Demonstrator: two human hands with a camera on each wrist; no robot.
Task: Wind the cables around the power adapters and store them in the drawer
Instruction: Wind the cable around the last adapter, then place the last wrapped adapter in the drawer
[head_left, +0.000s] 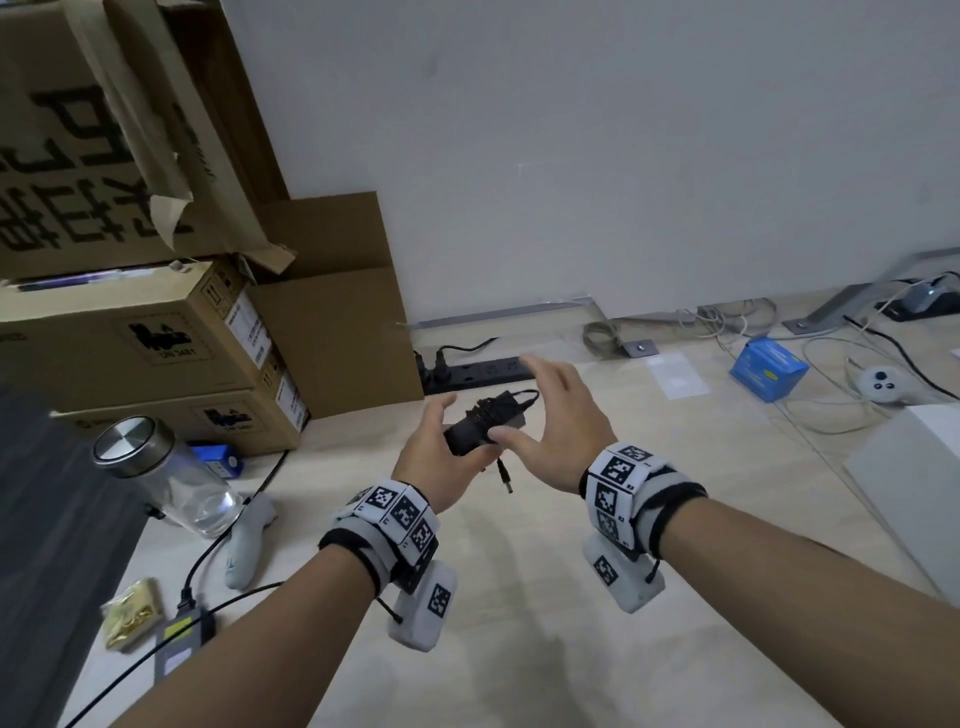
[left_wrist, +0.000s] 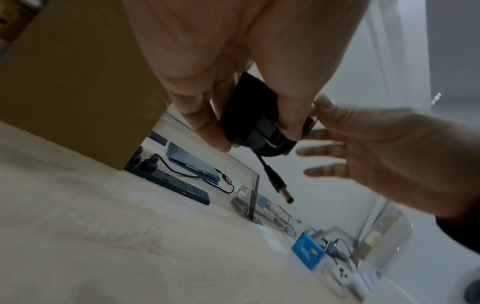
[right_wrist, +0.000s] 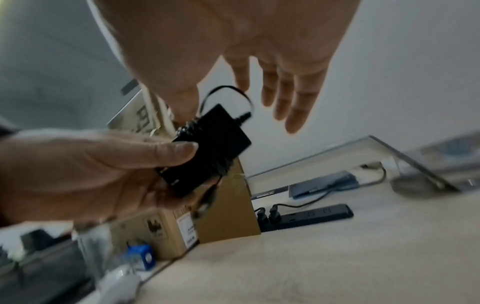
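A black power adapter (head_left: 475, 431) with its cable wound round it is held above the light wooden table (head_left: 519, 649). My left hand (head_left: 441, 441) grips it from below, thumb on top (right_wrist: 179, 151). The cable's barrel plug (head_left: 505, 480) dangles free below the adapter (left_wrist: 249, 119). My right hand (head_left: 545, 415) hovers beside it with fingers (right_wrist: 293, 96) straight and spread, only its thumb touching the adapter's side. A second adapter (head_left: 182, 639) with a loose black cable lies at the table's near left. No drawer is in view.
Stacked cardboard boxes (head_left: 156, 338) stand at the back left. A black power strip (head_left: 478, 371) lies behind the hands. A glass bottle (head_left: 166, 478), a white controller (head_left: 247, 545) and a gold packet (head_left: 130, 613) sit on the left. At the right are a blue box (head_left: 769, 369) and loose cables.
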